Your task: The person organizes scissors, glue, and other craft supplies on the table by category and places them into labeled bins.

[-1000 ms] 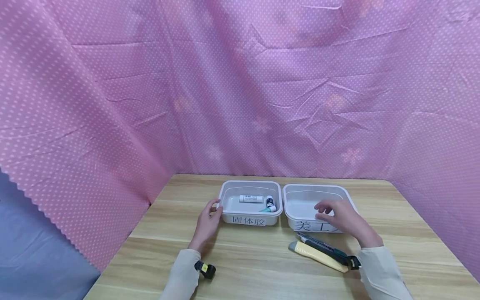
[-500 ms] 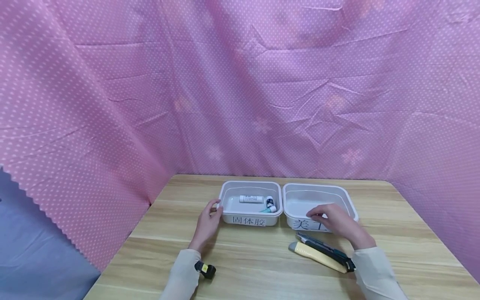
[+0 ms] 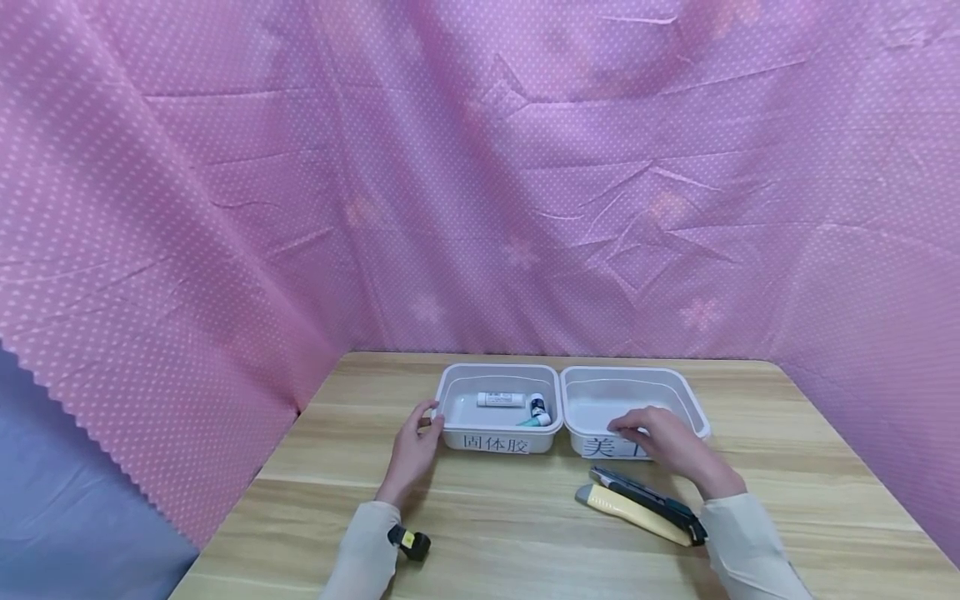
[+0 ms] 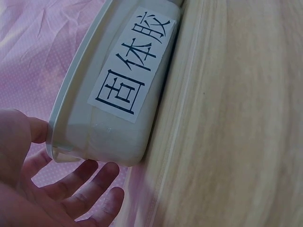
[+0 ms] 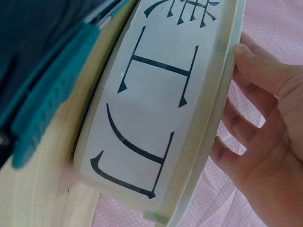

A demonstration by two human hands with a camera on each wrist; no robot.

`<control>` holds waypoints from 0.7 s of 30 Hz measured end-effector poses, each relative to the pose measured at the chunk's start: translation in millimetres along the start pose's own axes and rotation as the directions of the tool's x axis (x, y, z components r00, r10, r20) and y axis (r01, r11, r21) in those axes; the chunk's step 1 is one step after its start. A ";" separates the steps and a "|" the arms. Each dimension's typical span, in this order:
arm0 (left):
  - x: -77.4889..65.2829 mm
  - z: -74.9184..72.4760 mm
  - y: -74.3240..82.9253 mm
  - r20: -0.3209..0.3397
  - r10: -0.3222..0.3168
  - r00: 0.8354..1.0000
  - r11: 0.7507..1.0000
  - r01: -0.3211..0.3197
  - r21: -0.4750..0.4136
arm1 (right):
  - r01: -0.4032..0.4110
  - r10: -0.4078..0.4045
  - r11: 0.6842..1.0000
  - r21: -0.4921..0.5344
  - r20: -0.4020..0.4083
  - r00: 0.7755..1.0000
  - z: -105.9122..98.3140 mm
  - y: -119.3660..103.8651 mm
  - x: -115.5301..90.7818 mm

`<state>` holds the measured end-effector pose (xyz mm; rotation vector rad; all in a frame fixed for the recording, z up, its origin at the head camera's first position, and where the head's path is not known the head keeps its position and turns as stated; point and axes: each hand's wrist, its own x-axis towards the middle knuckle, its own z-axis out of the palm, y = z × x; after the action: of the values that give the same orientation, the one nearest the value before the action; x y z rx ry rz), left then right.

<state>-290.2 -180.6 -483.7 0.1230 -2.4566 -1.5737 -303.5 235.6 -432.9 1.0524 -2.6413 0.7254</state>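
1. The left hand grips the left end of the left box by its rim; the right hand pinches the front rim of the right box
2. Both boxes stand side by side on the table; a white tube, a dark tube and a green tube lie in the left one
3. Drawing the right box nearer could shove the black knife and yellow knife, lying just before it; whether a blade is out, I cannot tell
4. Tilting the left box would probably set its tubes rolling
5. The left label reads 固体胶 (glue stick), the right label 美工刀 (utility knife); the white tube's print is too small to read
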 end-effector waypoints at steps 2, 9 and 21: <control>0.2 -0.3 -0.4 -0.003 -0.006 1.000 1.000 0.006 -0.005 | -0.006 0.006 1.000 -0.001 0.002 1.000 0.7 -1.3 0.6; 1.0 0.1 -1.4 0.001 0.009 1.000 1.000 -0.009 -0.027 | -0.074 0.073 0.997 -0.018 -0.041 0.996 -2.8 -13.5 -1.3; 1.4 -3.4 -6.6 0.005 0.036 0.999 0.999 -0.036 -0.025 | -0.145 0.143 0.989 -0.026 -0.066 0.988 -13.6 -36.7 -21.8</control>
<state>-291.1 -186.7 -488.1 0.0698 -2.4290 -1.5911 -262.3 232.4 -415.7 0.8229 -2.6846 0.7316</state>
